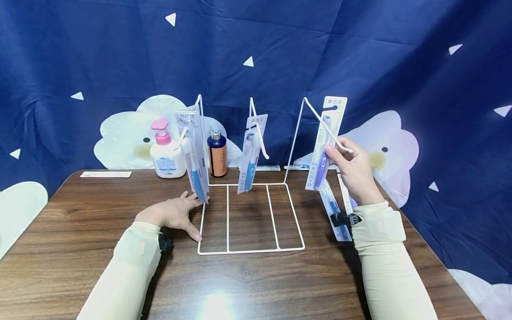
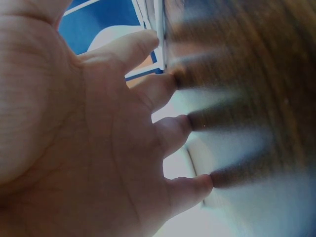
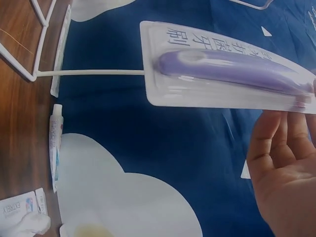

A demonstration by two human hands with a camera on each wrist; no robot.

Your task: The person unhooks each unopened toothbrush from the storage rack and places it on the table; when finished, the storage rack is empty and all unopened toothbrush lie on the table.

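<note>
A white wire rack (image 1: pixel 251 251) with three slanted hooks stands on the wooden table (image 1: pixel 80 231). My right hand (image 1: pixel 333 153) pinches the edge of a purple toothbrush pack (image 1: pixel 325 146) whose top hole sits on the right hook (image 1: pixel 320 120). The right wrist view shows the same pack (image 3: pixel 232 74) above my fingers (image 3: pixel 276 148), with the hook wire (image 3: pixel 89 72) running to it. My left hand (image 1: pixel 191 214) lies flat on the table, fingers spread, beside the rack's front left corner. More toothbrush packs hang on the left hook (image 1: pixel 194 151) and the middle hook (image 1: pixel 250 155).
A pink-pump soap bottle (image 1: pixel 166 153) and a dark blue bottle (image 1: pixel 217 154) stand behind the rack. Another toothbrush pack (image 1: pixel 334 206) lies on the table under my right forearm. Toothpaste boxes (image 1: pixel 268 168) and a flat pack (image 1: pixel 106 174) lie along the back edge.
</note>
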